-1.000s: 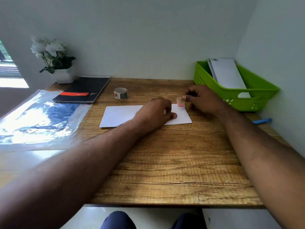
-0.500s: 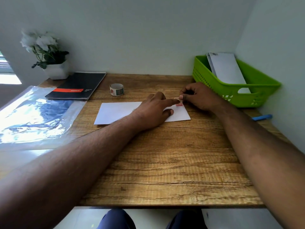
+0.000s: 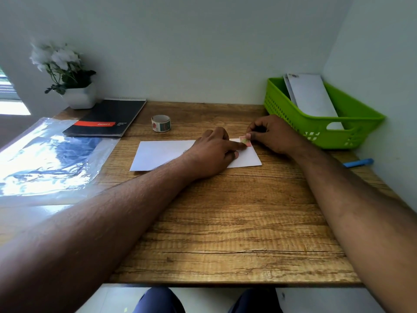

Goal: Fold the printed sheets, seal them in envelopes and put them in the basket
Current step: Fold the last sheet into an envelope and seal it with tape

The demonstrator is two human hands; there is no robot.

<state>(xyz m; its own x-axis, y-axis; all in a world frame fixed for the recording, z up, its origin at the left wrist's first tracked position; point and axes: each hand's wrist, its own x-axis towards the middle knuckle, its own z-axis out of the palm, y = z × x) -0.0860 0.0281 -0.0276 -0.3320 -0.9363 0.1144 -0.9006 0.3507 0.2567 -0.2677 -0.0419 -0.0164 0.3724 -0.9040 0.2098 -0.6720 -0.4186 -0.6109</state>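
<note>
A white envelope (image 3: 162, 154) lies flat on the wooden desk (image 3: 225, 222). My left hand (image 3: 212, 152) rests on its right half, index finger stretched onto a small pink and green stamp (image 3: 245, 141) at the envelope's top right corner. My right hand (image 3: 270, 134) pinches the stamp's right edge with thumb and finger. A green plastic basket (image 3: 352, 129) stands at the back right, with white envelopes (image 3: 311, 96) leaning inside it.
A roll of stamps (image 3: 161, 123) sits behind the envelope. A black notebook (image 3: 108, 118) and a potted white flower (image 3: 67, 75) are at the back left. A shiny plastic sleeve (image 3: 45, 159) covers the left side. A blue pen (image 3: 358, 163) lies by the right wall.
My left index finger has stretched out onto the stamp. The stamp, earlier held upright above the envelope's corner, now lies down on it.
</note>
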